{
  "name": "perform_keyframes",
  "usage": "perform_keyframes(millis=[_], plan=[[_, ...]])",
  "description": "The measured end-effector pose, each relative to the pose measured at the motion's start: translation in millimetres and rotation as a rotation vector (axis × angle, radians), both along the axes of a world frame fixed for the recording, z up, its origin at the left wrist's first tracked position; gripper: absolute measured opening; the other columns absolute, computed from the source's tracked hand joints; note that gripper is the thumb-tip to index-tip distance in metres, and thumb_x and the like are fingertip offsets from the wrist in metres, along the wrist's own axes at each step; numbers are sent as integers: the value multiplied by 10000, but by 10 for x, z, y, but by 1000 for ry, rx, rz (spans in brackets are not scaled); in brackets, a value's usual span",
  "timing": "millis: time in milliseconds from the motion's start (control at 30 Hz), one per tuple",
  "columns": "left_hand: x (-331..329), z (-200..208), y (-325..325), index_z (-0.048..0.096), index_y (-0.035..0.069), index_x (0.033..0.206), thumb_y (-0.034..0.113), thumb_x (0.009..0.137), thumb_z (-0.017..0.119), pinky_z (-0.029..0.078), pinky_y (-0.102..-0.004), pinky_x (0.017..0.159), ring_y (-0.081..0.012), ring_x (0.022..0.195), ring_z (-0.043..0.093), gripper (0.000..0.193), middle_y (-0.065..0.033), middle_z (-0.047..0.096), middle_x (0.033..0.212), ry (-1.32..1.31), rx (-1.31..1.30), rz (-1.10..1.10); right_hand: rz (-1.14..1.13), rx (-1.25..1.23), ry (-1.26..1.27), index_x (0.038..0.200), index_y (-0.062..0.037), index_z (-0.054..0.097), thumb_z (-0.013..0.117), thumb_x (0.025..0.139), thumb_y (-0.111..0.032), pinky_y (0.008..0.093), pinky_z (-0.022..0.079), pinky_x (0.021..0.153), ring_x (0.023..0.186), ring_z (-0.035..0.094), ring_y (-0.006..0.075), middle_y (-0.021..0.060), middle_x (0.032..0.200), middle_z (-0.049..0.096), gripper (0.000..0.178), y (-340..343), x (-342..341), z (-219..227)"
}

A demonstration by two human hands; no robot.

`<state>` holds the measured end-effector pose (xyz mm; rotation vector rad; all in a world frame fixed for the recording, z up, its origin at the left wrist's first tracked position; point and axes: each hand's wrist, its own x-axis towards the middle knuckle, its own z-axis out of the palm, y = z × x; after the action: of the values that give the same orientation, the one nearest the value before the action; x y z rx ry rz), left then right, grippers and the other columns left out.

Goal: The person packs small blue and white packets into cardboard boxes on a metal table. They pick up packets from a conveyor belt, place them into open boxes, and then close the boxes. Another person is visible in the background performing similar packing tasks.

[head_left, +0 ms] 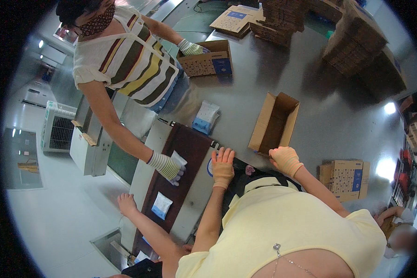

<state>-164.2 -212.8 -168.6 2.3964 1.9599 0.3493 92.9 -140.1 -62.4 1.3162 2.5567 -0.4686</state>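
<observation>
My left hand (223, 167), in a striped fingerless-looking glove, lies with its fingers stretched out by the end of the conveyor's metal side. It holds nothing. My right hand (286, 161), in a similar glove, is closed on the near edge of an open cardboard box (289, 121). The box stands on the metal table with its flaps up, and no packet shows in the part of its inside that I can see. A white and blue packet (206, 117) lies on the table beyond my left hand, beside the conveyor's end.
A dark red conveyor belt (155, 192) carries more packets (162, 205). Across it, a co-worker's gloved hand (167, 168) reaches over a packet; the other is at a printed box (206, 62). Flattened cartons (345, 178) lie right; stacks (356, 39) stand far right. Another person's bare hand (126, 204) is left.
</observation>
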Motion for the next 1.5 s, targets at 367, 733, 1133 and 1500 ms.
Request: perform_keyframes(millis=[367, 733, 1133, 1500], plan=[[0, 39, 8, 527, 140, 1218, 104, 711, 643, 247, -525, 1078, -270, 1287, 391, 521, -37, 495, 1297, -12, -22, 18, 29, 41, 26, 830, -88, 620, 627, 799, -178, 406, 533, 691, 815, 647, 268, 82, 786, 662, 95, -4, -5, -12], [3, 32, -13, 543, 131, 1200, 99, 691, 653, 248, -537, 1076, -269, 1277, 402, 522, -47, 510, 1286, -29, 5, 19, 76, 29, -28, 886, -103, 622, 594, 832, -208, 396, 524, 717, 850, 639, 254, 63, 850, 658, 121, 25, -79, 33], [32, 59, 0, 546, 142, 1162, 98, 675, 665, 280, -537, 1048, -279, 1244, 422, 503, -45, 520, 1248, -28, 6, 6, 54, 9, -31, 888, -97, 637, 586, 831, -220, 407, 531, 716, 859, 649, 269, 77, 866, 669, 145, 44, -104, -45], [18, 5, 0, 541, 149, 1164, 109, 675, 676, 265, -537, 1067, -269, 1253, 408, 509, -39, 504, 1256, -38, -2, 13, 65, -12, -61, 887, -94, 614, 600, 838, -242, 411, 527, 716, 869, 642, 259, 64, 856, 663, 156, 69, -144, 23]])
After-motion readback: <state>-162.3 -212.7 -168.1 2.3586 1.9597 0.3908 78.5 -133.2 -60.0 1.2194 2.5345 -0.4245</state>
